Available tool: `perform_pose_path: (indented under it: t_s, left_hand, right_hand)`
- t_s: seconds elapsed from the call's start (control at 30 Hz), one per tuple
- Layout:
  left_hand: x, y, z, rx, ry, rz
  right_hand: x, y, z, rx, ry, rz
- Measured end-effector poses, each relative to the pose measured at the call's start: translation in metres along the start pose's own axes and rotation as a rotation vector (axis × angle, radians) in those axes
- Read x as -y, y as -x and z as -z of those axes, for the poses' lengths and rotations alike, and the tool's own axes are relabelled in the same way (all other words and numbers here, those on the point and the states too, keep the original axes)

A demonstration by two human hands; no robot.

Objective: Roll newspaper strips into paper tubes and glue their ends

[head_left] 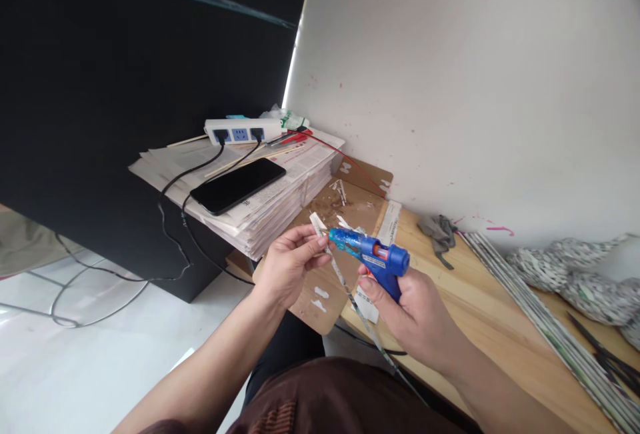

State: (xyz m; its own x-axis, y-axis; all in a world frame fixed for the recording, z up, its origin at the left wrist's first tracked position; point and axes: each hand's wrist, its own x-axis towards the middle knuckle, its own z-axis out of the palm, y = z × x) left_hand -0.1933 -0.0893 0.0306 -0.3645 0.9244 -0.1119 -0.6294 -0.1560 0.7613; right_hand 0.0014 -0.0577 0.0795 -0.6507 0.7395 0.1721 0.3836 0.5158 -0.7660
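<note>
My right hand is wrapped round the handle of a blue glue gun, whose nozzle points left. My left hand pinches a thin rolled newspaper strip near its upper end, close to the nozzle. The strip runs down and to the right, past the table edge and in front of my body. A flat white end of paper sticks up above my left fingertips. Whether the nozzle touches the strip cannot be made out. Below both hands lies a brown board with white patches.
A newspaper stack at the left holds a black phone and a power strip with trailing cables. On the wooden table at the right are a grey cloth, long paper rods, woven paper pieces and black scissors.
</note>
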Motion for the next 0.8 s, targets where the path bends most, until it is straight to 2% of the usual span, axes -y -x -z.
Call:
perform_pose_path:
  t_s: [0.3, 0.8]
  left_hand:
    - [-0.0009, 0.0012, 0.0008, 0.019, -0.008, 0.002]
    - [-0.001, 0.0011, 0.0029, 0.02, 0.0, 0.005]
  right_hand:
    - [0.0063, -0.0003, 0.0014, 0.051, 0.023, 0.01]
    - [0.006, -0.0011, 0.0015, 0.059, 0.043, 0.018]
